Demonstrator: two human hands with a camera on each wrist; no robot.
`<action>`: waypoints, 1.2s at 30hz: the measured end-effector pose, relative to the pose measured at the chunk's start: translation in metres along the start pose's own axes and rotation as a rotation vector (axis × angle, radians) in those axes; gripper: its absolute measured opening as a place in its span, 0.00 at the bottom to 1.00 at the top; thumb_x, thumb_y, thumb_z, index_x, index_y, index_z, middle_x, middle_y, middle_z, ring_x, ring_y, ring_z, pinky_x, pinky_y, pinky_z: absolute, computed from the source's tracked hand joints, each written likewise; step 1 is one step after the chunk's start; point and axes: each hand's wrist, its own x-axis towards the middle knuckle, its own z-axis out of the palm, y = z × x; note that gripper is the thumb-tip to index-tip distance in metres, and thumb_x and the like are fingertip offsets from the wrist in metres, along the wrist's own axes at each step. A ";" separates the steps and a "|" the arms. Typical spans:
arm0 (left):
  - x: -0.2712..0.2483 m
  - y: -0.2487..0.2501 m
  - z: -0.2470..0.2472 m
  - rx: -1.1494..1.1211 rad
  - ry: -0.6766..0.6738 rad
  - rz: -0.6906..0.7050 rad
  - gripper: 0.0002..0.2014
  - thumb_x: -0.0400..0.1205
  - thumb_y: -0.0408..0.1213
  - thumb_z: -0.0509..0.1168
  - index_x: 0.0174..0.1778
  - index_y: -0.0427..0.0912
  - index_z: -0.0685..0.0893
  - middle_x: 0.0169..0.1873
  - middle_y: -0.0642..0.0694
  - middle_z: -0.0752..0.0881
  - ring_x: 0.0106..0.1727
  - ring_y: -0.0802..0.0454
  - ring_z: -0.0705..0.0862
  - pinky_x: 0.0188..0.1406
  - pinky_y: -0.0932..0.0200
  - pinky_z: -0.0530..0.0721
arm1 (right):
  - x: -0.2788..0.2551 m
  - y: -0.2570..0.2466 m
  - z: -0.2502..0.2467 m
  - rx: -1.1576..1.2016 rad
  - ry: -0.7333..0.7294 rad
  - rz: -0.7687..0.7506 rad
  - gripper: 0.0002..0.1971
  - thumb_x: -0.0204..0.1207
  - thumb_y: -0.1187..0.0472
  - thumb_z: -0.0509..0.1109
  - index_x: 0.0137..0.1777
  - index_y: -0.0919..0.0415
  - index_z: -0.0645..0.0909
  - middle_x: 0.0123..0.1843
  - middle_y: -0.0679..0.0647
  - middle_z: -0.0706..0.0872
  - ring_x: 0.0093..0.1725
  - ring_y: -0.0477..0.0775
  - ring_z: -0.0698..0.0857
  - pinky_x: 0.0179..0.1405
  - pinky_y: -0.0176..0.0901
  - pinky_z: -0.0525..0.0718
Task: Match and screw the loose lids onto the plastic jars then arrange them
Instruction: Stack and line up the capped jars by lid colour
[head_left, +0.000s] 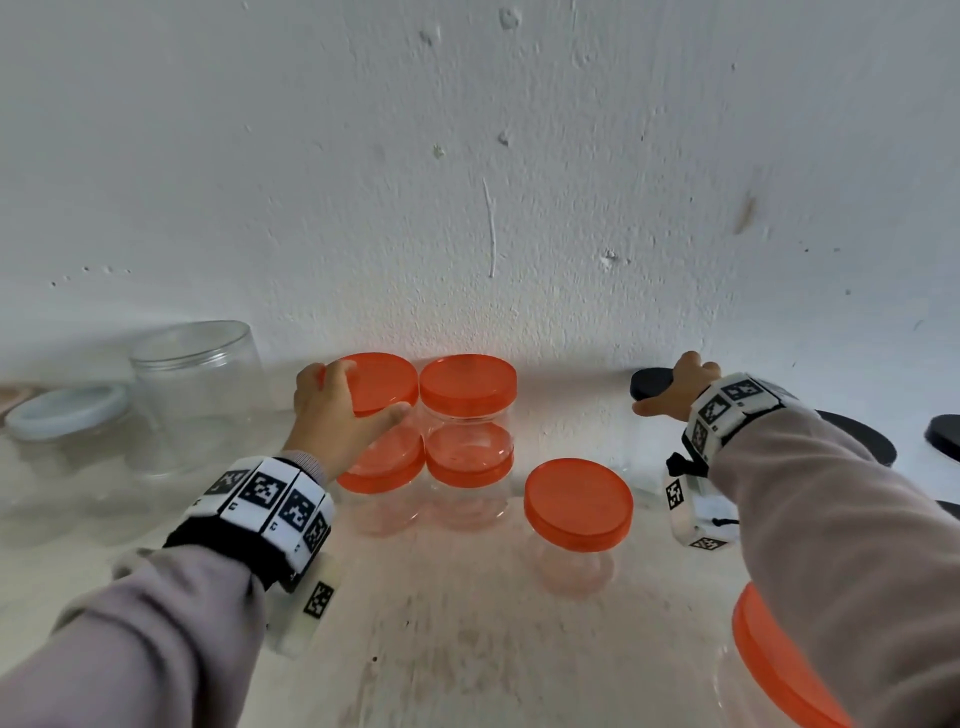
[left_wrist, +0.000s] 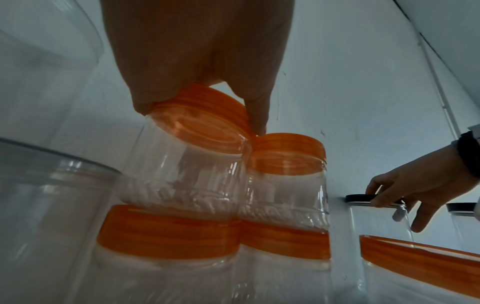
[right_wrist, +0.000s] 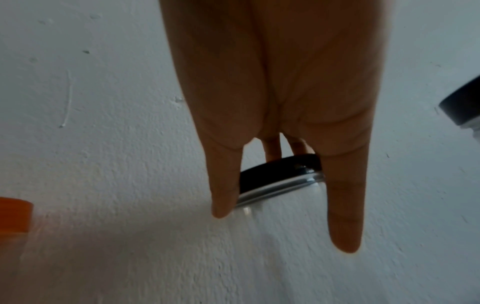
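Observation:
Four clear plastic jars with orange lids stand stacked two on two against the wall. My left hand (head_left: 358, 397) grips the orange lid (head_left: 384, 379) of the upper left jar from above, thumb at the front and fingers at the back. In the left wrist view this jar (left_wrist: 187, 168) looks tilted next to its upright neighbour (left_wrist: 285, 164). My right hand (head_left: 675, 392) reaches to the wall and holds the black lid (head_left: 652, 382) of a clear jar. Its fingers (right_wrist: 342, 205) straddle that lid (right_wrist: 280, 170).
A single orange-lidded jar (head_left: 578, 504) stands in front of the stack, and another (head_left: 779, 665) sits under my right forearm. At the left are a large lidless clear jar (head_left: 197, 384) and a pale-blue-lidded jar (head_left: 67, 415). More black lids (head_left: 945, 436) lie at the right.

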 end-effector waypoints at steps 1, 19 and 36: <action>0.002 0.000 0.001 -0.001 0.000 -0.005 0.42 0.74 0.54 0.72 0.79 0.40 0.61 0.75 0.39 0.58 0.78 0.43 0.59 0.76 0.51 0.62 | 0.001 0.000 0.000 0.000 0.002 -0.007 0.42 0.70 0.48 0.77 0.75 0.67 0.59 0.71 0.66 0.69 0.68 0.68 0.74 0.67 0.61 0.75; -0.024 0.040 0.002 -0.026 0.233 0.387 0.28 0.77 0.42 0.72 0.71 0.39 0.74 0.76 0.40 0.65 0.79 0.44 0.59 0.75 0.55 0.58 | -0.089 0.025 -0.071 0.048 0.012 -0.313 0.36 0.73 0.45 0.73 0.75 0.60 0.64 0.69 0.60 0.73 0.58 0.57 0.76 0.49 0.43 0.72; -0.100 0.094 0.118 0.040 -0.499 0.061 0.62 0.68 0.59 0.76 0.83 0.37 0.40 0.82 0.38 0.52 0.82 0.41 0.56 0.78 0.48 0.60 | -0.187 0.111 -0.009 -0.371 -0.387 -0.189 0.54 0.61 0.29 0.73 0.82 0.49 0.50 0.76 0.53 0.64 0.75 0.58 0.65 0.69 0.55 0.73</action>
